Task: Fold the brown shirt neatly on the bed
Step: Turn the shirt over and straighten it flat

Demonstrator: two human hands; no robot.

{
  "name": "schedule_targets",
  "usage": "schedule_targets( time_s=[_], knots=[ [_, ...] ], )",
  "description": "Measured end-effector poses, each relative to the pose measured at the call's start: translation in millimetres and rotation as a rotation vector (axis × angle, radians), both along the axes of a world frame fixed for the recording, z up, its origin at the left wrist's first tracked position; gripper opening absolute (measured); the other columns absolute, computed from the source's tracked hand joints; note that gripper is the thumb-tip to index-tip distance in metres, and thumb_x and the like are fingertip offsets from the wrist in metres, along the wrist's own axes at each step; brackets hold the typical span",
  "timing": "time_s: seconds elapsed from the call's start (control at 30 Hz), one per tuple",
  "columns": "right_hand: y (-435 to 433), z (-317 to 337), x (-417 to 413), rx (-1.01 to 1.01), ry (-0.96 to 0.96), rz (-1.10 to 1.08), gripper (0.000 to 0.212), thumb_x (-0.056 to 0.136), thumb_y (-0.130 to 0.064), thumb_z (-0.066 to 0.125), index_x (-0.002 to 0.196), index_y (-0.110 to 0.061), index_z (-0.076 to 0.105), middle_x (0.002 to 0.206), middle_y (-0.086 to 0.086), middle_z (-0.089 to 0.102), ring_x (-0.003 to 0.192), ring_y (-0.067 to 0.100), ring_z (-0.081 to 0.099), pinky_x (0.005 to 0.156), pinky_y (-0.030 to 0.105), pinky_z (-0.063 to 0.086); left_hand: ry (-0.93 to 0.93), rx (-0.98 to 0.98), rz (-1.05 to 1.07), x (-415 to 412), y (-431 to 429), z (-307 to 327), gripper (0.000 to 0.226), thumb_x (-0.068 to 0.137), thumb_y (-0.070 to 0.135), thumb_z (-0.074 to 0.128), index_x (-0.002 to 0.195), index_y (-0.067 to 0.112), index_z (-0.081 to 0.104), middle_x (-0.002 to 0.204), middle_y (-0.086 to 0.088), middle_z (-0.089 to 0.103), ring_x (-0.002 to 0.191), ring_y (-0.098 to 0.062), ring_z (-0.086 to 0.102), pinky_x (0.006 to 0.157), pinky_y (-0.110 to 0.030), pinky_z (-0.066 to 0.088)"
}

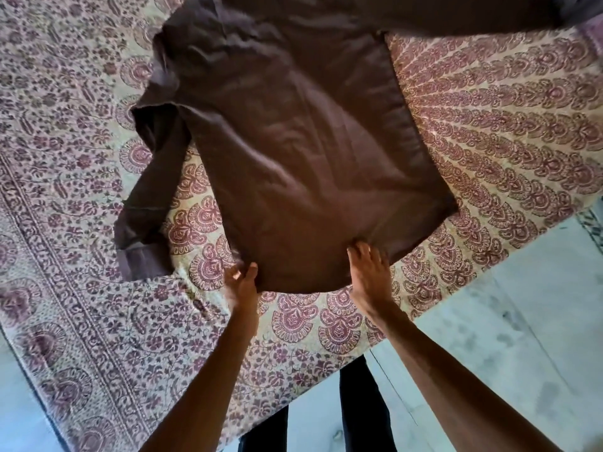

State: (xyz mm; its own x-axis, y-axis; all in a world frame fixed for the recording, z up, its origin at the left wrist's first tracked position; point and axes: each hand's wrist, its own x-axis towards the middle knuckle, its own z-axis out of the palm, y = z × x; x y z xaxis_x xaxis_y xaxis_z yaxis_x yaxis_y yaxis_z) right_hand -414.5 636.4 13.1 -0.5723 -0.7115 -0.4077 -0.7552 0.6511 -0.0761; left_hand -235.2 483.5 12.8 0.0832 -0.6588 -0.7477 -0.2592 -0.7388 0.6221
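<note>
**Me:** Most of what lies before me is the bed point(509, 132), covered by a cream bedspread point(65, 93) printed with maroon flowers and fan shapes. Its near edge runs slantwise across the view. Pale floor point(522, 321) shows past it on my right and in the lower left corner.

**Friend:** And the brown shirt?

**Me:** The brown shirt point(293, 141) lies spread on the bedspread, close to that near edge. Its long axis runs away from me, the far end leaning a little to my left. The hem points at me. The shoulder end points away and is cut off by the top of the view.

**Friend:** The sleeves?

**Me:** They go different ways. The near sleeve point(146, 197) trails back down beside the body on my left, rumpled, with its cuff toward me. The far sleeve point(456, 14) stretches off to my right along the top of the view.

**Friend:** Where are you standing?

**Me:** At the bed's edge. My dark trousers point(355, 402) show between my forearms.

**Friend:** And your grips?

**Me:** Both are at the hem. My left grip point(243, 285) pinches the hem's left corner between thumb and fingers, though it is blurred. My right grip point(368, 272) sits further right along the hem, its fingers curled into the cloth, which puckers around them.
</note>
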Motion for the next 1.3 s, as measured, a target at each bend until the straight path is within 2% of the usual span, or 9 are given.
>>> schedule_targets(
  time_s=[0.2, 0.3, 0.37, 0.47, 0.57, 0.77, 1.03, 1.17, 1.3],
  knots=[
    [1.4, -1.8, 19.3, 0.085, -0.004, 0.142, 0.098, 0.065, -0.054, 0.074, 0.145, -0.013, 0.035, 0.153, 0.019, 0.028, 0.14, 0.039, 0.028, 0.11, 0.06, 0.025, 0.05, 0.066, -0.121, 14.6, -5.9, 2.2, 0.016, 0.094, 0.014, 0.059, 0.109, 0.017, 0.059, 0.091, 0.0, 0.065, 0.075, -0.013, 0.063, 0.053, -0.025, 0.052],
    [3.0, -4.9, 29.0, 0.085, -0.02, 0.134, 0.096, 0.067, -0.044, 0.077, 0.146, -0.01, 0.034, 0.155, 0.02, 0.026, 0.141, 0.044, 0.026, 0.107, 0.059, 0.035, -0.088, 0.088, -0.231, 28.0, -12.3, -13.1, 0.01, 0.091, 0.016, 0.063, 0.1, 0.013, 0.06, 0.094, -0.013, 0.069, 0.063, -0.023, 0.065, 0.039, -0.021, 0.048],
    [8.2, -6.4, 29.6, 0.059, -0.043, 0.126, 0.093, 0.069, -0.038, 0.076, 0.146, -0.009, 0.034, 0.155, 0.02, 0.025, 0.14, 0.045, 0.027, 0.103, 0.057, 0.041, -0.127, 0.139, -0.297, 36.2, -14.1, -21.6, 0.014, 0.092, 0.015, 0.062, 0.102, 0.008, 0.056, 0.084, -0.02, 0.067, 0.043, -0.017, 0.063, 0.033, -0.016, 0.041],
    [11.9, -3.5, 25.6, 0.02, -0.076, 0.093, 0.083, 0.075, -0.03, 0.074, 0.145, -0.01, 0.036, 0.154, 0.018, 0.029, 0.137, 0.041, 0.034, 0.099, 0.05, 0.048, -0.07, 0.248, -0.306, 39.2, -12.4, -19.6, 0.011, 0.098, 0.011, 0.052, 0.103, 0.003, 0.049, 0.043, -0.001, 0.051, 0.024, -0.004, 0.044, 0.028, -0.01, 0.029],
    [10.3, -1.1, 16.0, -0.024, -0.027, 0.091, 0.066, 0.068, -0.017, 0.08, 0.128, -0.01, 0.052, 0.132, 0.016, 0.05, 0.113, 0.033, 0.054, 0.085, 0.043, 0.056, -0.053, 0.238, -0.218, 37.4, -12.0, -12.7, 0.024, 0.097, 0.006, 0.052, 0.075, 0.008, 0.044, 0.031, 0.003, 0.047, 0.024, -0.005, 0.045, 0.028, -0.012, 0.032],
    [-1.1, -1.6, -1.2, -0.02, 0.184, 0.239, 0.028, 0.065, -0.004, 0.066, 0.093, -0.009, 0.063, 0.095, 0.011, 0.057, 0.082, 0.031, 0.057, 0.071, 0.042, 0.049, 0.079, 0.109, -0.106, 37.3, -3.0, 9.2, 0.009, 0.095, 0.017, 0.058, 0.093, 0.008, 0.058, 0.055, 0.0, 0.069, 0.048, -0.008, 0.066, 0.047, -0.018, 0.053],
    [-10.3, 2.8, -13.1, -0.08, 0.183, 0.023, 0.028, 0.065, -0.004, 0.069, 0.091, -0.013, 0.064, 0.083, 0.006, 0.063, 0.074, 0.029, 0.058, 0.068, 0.039, 0.049, 0.092, 0.089, -0.03, 39.4, -2.5, 16.4, 0.003, 0.092, 0.013, 0.06, 0.092, 0.01, 0.061, 0.06, -0.004, 0.07, 0.053, -0.012, 0.069, 0.056, -0.026, 0.058],
    [6.8, -3.3, -20.7, -0.192, 0.143, 0.122, 0.033, 0.064, 0.0, 0.071, 0.095, -0.013, 0.066, 0.084, 0.005, 0.066, 0.075, 0.027, 0.06, 0.068, 0.037, 0.05, 0.082, 0.085, -0.022, 36.8, 0.6, 17.6, 0.004, 0.093, 0.013, 0.058, 0.09, 0.012, 0.06, 0.078, -0.013, 0.066, 0.054, -0.011, 0.068, 0.054, -0.024, 0.058],
    [25.4, -8.5, -23.1, -0.24, 0.161, 0.198, 0.026, 0.071, 0.002, 0.057, 0.091, -0.012, 0.067, 0.082, 0.006, 0.064, 0.073, 0.028, 0.06, 0.064, 0.037, 0.052, -0.057, 0.115, -0.135, 34.3, -1.0, 8.3, 0.012, 0.095, 0.017, 0.056, 0.088, 0.007, 0.056, 0.071, -0.015, 0.063, 0.042, -0.008, 0.06, 0.039, -0.018, 0.046]
  ],
)
